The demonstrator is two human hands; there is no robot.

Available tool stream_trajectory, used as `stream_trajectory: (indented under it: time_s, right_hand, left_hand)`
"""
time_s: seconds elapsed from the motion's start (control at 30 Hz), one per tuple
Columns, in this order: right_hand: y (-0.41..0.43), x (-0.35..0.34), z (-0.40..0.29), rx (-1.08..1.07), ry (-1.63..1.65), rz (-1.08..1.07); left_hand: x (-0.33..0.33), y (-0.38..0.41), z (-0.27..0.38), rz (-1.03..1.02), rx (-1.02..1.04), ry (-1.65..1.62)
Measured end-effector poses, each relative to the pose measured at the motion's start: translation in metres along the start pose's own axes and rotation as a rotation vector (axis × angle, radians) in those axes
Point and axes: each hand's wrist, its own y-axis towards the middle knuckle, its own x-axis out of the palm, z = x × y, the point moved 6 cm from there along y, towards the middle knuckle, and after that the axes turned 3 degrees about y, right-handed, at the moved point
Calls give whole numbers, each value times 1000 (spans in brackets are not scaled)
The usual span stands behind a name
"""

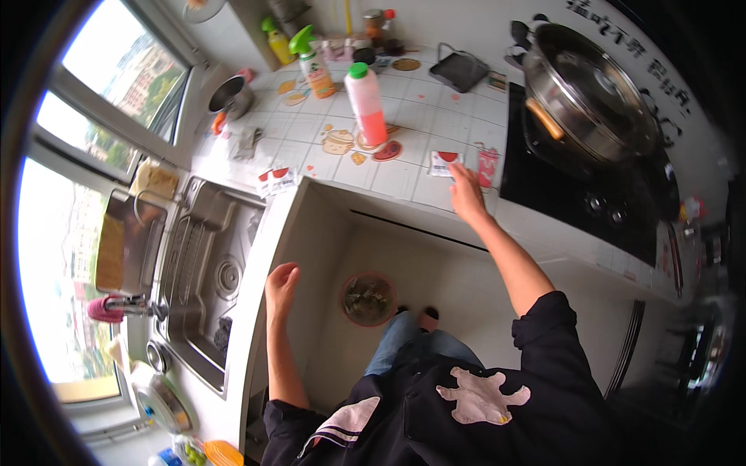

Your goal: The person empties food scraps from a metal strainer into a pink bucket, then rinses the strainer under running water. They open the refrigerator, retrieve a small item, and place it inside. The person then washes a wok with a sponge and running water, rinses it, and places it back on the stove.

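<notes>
My right hand reaches over the tiled-pattern countertop, its fingertips at the lower edge of a small white and red packet. Whether the fingers pinch the packet or only touch it, I cannot tell. Beside the counter's inner edge, close to the sink, hangs my left hand with curled fingers and nothing visible in it. More white and red packets lie at the counter corner. Between the two groups of packets, farther back, stands a translucent bottle with a green cap and pink-red liquid.
A stainless steel sink lies to the left under the windows. At the right, a lidded steel pot stands on the black cooktop. A spray bottle, a metal pot and a dark square pan sit farther back. A waste bin is on the floor.
</notes>
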Motion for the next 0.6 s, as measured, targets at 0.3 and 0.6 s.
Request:
stream_trajectory:
  time_s: [0.3, 0.6]
  right_hand:
    - [66, 11, 8, 70, -449, -206]
    - [78, 1, -33, -26, -78, -237]
  left_hand:
    - [-8, 120, 21, 359, 18, 243]
    - [-14, 236, 15, 451, -585, 479]
